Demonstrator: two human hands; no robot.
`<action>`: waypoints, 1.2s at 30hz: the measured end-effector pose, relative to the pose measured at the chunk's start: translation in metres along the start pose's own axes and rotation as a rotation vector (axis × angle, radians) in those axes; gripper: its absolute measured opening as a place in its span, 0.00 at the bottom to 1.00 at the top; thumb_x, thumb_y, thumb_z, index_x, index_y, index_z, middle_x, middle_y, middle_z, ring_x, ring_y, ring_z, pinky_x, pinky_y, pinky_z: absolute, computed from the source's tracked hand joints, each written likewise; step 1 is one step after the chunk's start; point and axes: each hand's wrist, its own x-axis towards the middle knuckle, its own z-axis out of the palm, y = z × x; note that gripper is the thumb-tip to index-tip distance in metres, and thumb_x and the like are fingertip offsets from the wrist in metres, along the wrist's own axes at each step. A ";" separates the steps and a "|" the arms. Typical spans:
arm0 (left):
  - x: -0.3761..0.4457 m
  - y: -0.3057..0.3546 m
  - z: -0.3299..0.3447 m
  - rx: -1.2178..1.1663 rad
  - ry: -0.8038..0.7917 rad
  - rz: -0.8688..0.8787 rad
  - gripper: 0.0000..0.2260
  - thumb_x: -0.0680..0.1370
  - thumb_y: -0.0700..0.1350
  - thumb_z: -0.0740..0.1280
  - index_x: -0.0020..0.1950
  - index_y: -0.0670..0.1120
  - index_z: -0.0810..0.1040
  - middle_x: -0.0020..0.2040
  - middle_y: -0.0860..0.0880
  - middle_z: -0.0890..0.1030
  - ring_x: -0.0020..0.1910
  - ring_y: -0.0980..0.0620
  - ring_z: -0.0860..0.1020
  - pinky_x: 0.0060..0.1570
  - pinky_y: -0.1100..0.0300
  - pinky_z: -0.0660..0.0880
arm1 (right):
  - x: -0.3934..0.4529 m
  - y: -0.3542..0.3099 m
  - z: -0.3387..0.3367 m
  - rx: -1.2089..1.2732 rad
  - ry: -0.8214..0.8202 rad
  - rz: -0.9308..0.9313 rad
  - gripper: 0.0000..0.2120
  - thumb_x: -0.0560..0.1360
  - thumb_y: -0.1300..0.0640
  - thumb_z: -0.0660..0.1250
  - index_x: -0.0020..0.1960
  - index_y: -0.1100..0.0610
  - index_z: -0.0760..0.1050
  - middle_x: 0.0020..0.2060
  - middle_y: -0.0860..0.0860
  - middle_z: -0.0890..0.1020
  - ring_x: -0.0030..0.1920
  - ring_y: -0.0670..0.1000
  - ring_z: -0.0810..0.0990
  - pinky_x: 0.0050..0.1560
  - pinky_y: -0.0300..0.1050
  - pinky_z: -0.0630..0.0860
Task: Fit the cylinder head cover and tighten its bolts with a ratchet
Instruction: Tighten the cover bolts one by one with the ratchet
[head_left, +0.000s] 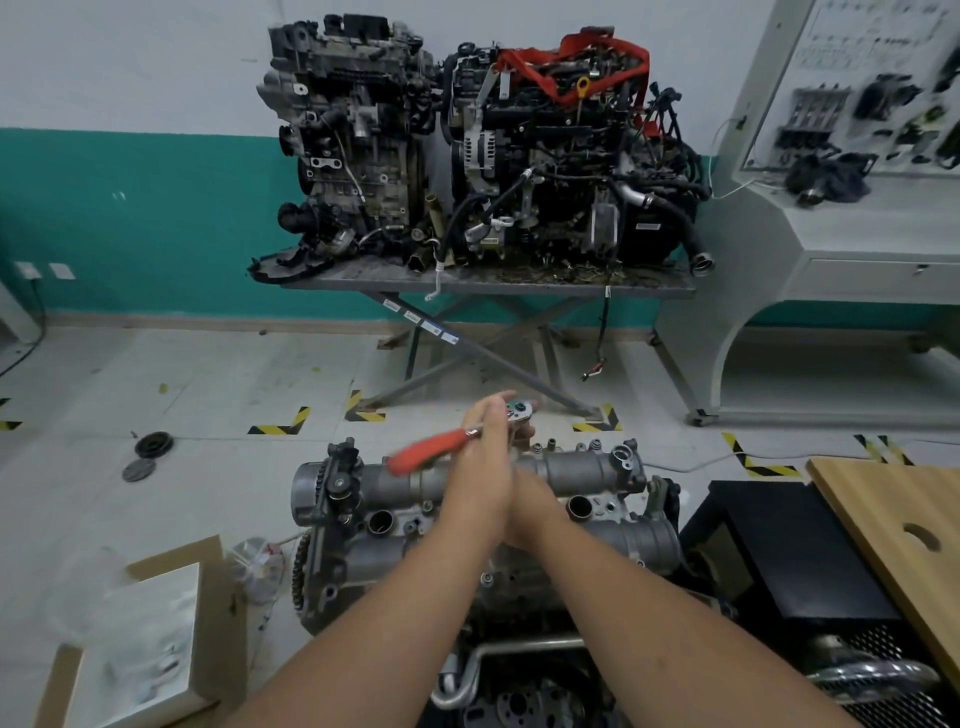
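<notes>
The silver cylinder head cover (582, 467) lies on top of the engine in front of me, with several bolts (550, 444) standing along its far edge. A ratchet (519, 408) with a blurred red handle (421, 454) stands over the cover's far middle edge. My left hand (483, 462) reaches across and grips the ratchet's neck just behind its head. My right hand (535, 501) lies beneath the left and is mostly hidden. Its fingertips show under the ratchet head, curled around the socket end.
A cardboard box (171, 618) sits at the lower left and a wooden board (883, 514) over a black case at the right. Two engines stand on a scissor table (467, 283) by the far wall. Round parts (154, 445) lie on the floor at left.
</notes>
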 end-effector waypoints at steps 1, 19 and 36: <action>0.004 0.003 -0.002 -0.089 0.005 -0.079 0.13 0.82 0.57 0.59 0.48 0.60 0.83 0.48 0.51 0.87 0.51 0.53 0.84 0.58 0.49 0.79 | 0.007 0.003 0.002 -0.001 0.004 0.030 0.17 0.82 0.57 0.55 0.65 0.59 0.75 0.61 0.58 0.80 0.61 0.60 0.78 0.60 0.51 0.74; 0.042 0.051 -0.036 0.004 -0.332 -0.490 0.11 0.82 0.46 0.61 0.47 0.43 0.81 0.48 0.44 0.86 0.49 0.48 0.85 0.61 0.47 0.72 | 0.002 -0.002 -0.005 0.227 -0.016 0.180 0.15 0.81 0.48 0.63 0.56 0.60 0.77 0.52 0.58 0.83 0.55 0.59 0.80 0.52 0.47 0.76; 0.048 0.057 -0.030 1.786 -0.476 0.776 0.13 0.83 0.57 0.57 0.53 0.52 0.78 0.45 0.53 0.74 0.48 0.48 0.76 0.47 0.52 0.65 | 0.003 -0.012 0.001 -0.007 0.058 0.126 0.18 0.83 0.47 0.58 0.62 0.59 0.75 0.57 0.57 0.80 0.59 0.57 0.78 0.46 0.45 0.74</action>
